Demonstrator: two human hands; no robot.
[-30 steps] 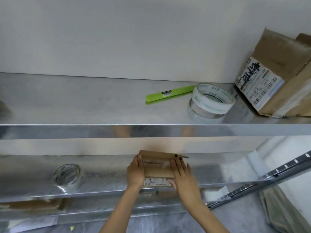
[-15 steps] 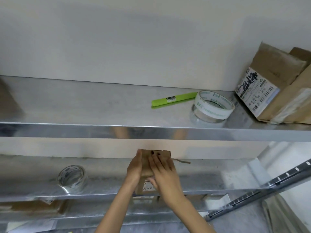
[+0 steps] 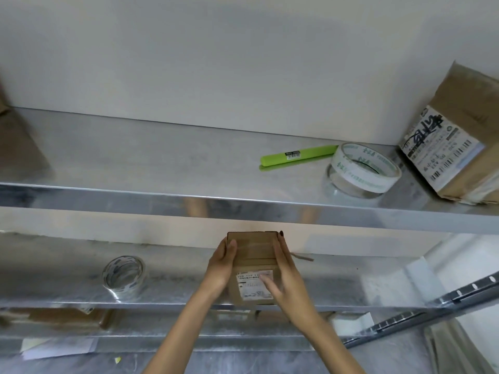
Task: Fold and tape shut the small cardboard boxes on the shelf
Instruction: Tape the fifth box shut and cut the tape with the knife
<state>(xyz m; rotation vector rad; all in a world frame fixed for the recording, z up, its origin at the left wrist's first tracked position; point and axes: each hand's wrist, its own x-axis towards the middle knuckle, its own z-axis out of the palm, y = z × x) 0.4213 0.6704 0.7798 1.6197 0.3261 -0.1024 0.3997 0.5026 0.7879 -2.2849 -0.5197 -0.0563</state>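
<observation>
A small brown cardboard box (image 3: pixel 252 255) with a white label on its near face stands on the middle shelf (image 3: pixel 175 287). My left hand (image 3: pixel 220 263) presses against its left side. My right hand (image 3: pixel 286 271) clasps its right side, thumb lying across the label. The top flaps look folded flat. A roll of clear tape (image 3: pixel 122 276) lies on the same shelf to the left. Another tape roll (image 3: pixel 361 171) with green print rests on the upper shelf (image 3: pixel 135 163).
A green box cutter (image 3: pixel 297 155) lies beside the upper tape roll. A larger labelled cardboard parcel (image 3: pixel 459 147) leans at the upper shelf's right end. More cardboard (image 3: pixel 67 318) lies on the lowest shelf. A slotted metal rail (image 3: pixel 432 306) runs at the lower right.
The box has been turned so that its narrow end points away from me, and my right hand has slid from its top to its right side. The view has shifted a little.
</observation>
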